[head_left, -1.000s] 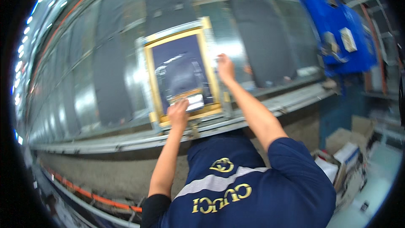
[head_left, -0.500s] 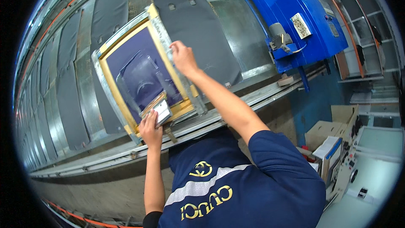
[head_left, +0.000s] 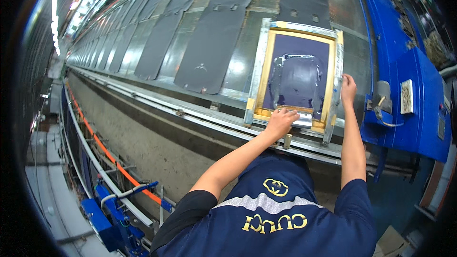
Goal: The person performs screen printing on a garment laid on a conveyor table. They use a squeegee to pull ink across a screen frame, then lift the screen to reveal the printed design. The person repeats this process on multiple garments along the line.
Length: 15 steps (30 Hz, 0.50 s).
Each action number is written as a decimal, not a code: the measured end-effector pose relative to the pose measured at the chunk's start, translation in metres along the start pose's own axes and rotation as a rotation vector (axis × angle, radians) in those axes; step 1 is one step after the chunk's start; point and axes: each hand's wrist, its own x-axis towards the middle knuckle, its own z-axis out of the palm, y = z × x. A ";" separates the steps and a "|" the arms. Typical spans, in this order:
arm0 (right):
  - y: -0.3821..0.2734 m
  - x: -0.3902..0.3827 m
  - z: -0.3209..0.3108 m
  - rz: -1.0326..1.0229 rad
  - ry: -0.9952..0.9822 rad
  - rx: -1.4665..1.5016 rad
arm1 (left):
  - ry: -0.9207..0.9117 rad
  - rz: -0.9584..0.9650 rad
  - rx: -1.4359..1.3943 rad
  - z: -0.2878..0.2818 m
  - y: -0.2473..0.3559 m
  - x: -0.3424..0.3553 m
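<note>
A screen-printing frame [head_left: 260, 62], with metal outer rails and yellow tape round a dark purple mesh [head_left: 304, 47], lies over a dark fabric panel on the long table. Wet-looking ink [head_left: 295, 78] is smeared across the mesh. At the frame's near end rests a squeegee [head_left: 303, 120] with a silvery body. My left hand [head_left: 282, 123] is closed over the squeegee's left part, its fingertips on top. My right hand [head_left: 348, 89] has its fingers curled at the frame's right rail; the thumb side is partly hidden.
Dark fabric panels [head_left: 212, 43] lie in a row along the metal table [head_left: 240, 62] to the left. A metal rail [head_left: 157, 103] runs along its near edge. Close on the right stands a blue machine [head_left: 412, 109] with a grey motor [head_left: 382, 93]. An orange-edged rail [head_left: 102, 143] is at lower left.
The view has turned, bringing more of the table's left side into sight. The frame, with both hands, has shifted right, closer to the blue machine. A panel with a pale mark shows left of it.
</note>
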 end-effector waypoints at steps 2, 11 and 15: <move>0.016 -0.004 -0.003 -0.059 0.012 0.016 | -0.020 -0.005 -0.002 0.003 0.000 0.002; 0.019 -0.027 -0.003 0.074 0.008 -0.003 | 0.067 -0.139 -0.097 -0.006 0.001 0.001; 0.017 -0.031 0.003 0.052 0.022 0.005 | 0.210 -0.196 -0.192 -0.013 -0.014 -0.006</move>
